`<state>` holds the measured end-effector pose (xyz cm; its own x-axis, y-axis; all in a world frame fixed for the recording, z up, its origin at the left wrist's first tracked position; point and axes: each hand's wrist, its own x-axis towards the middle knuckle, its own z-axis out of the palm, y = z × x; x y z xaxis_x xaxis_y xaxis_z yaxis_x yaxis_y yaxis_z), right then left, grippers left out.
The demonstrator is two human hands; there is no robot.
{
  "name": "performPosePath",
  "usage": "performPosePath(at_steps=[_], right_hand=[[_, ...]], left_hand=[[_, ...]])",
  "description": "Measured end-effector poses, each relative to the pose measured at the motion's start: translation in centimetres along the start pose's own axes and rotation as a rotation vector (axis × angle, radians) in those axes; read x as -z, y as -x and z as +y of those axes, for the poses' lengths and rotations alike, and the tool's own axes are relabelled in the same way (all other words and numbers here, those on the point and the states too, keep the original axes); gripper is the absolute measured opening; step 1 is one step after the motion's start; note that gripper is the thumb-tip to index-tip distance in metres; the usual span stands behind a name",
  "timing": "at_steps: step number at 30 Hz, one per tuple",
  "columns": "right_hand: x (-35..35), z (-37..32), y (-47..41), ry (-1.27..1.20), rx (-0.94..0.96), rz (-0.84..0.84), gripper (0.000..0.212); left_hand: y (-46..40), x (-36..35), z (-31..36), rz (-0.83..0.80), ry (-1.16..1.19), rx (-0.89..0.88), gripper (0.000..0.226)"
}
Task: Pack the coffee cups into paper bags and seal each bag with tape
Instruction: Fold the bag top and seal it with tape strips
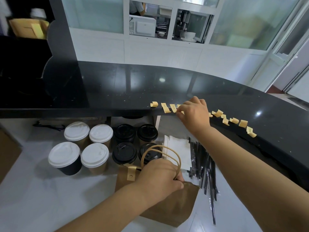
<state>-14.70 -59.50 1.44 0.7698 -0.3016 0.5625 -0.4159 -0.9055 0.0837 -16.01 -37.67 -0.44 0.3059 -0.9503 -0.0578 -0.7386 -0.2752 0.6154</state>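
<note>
A brown paper bag point(168, 205) stands on the white lower counter, with one tan tape piece point(131, 173) stuck over its folded top. My left hand point(160, 176) pinches the bag's top closed by the looped handles point(167, 153). My right hand point(194, 113) reaches up to the black counter's front edge, fingertips on one piece in a row of tan tape strips point(165, 108). Several white-lidded cups point(76, 133) and black-lidded cups point(124, 153) stand left of the bag.
The black counter point(133, 84) runs above the white lower counter point(41, 195). More tape strips point(242, 123) hang from its edge to the right. White napkins point(178, 149) and black wrapped straws point(207, 174) lie right of the bag. Flat brown bags point(27, 28) sit on a shelf at top left.
</note>
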Motion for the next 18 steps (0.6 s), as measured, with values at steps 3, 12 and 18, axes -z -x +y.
performPosePath(at_steps=[3,12,18], right_hand=[[0.1,-0.1,-0.5,-0.023,-0.058,0.058,0.014],[-0.1,0.4,-0.9,0.042,-0.020,0.151,0.013],[-0.5,0.7,-1.2,0.046,-0.025,0.197,0.014]], left_hand=[[-0.1,0.0,0.0,-0.002,0.000,0.001,0.021],[0.0,0.1,0.0,0.002,0.015,0.007,0.021],[0.1,0.2,0.0,0.004,0.023,0.023,0.021]])
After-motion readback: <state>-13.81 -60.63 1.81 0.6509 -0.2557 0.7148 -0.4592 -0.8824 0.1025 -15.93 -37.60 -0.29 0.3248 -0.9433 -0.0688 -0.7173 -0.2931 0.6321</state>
